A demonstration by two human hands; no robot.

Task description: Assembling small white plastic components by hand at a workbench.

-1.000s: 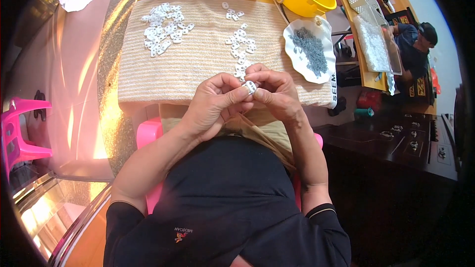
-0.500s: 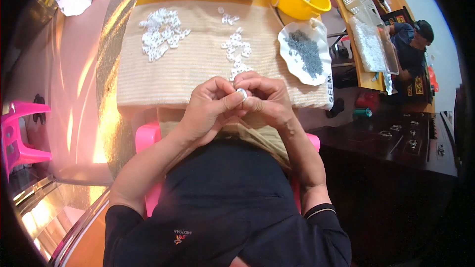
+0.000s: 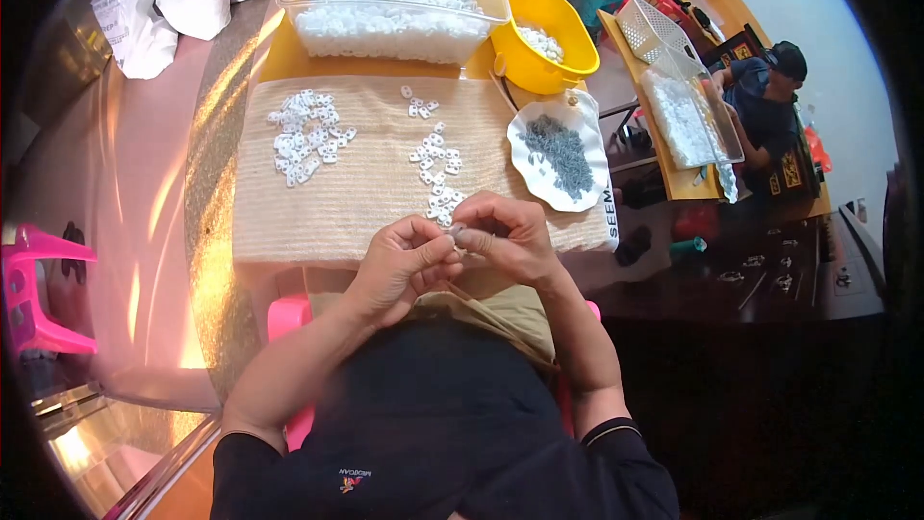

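My left hand [image 3: 404,265] and my right hand [image 3: 505,239] meet fingertip to fingertip over the near edge of a beige woven mat [image 3: 375,217]. Pinched between them is a small white plastic piece [image 3: 456,231], mostly hidden by the fingers. Just beyond my fingers a loose row of the same white pieces [image 3: 435,173] runs up the mat. A larger heap of white pieces [image 3: 303,135] lies on the mat's left side. A white dish of small grey parts [image 3: 561,152] rests at the mat's right edge.
A clear tub of white pieces [image 3: 395,2] and a yellow bowl [image 3: 542,24] stand behind the mat. White bags [image 3: 159,5] lie at the far left, a pink chair [image 3: 38,299] at left. Another person [image 3: 770,87] sits at a table at right.
The view has tilted up, so the mat and my hands sit lower in the picture and the tub shows fully. My hands stay together on the small piece, which is more hidden now.
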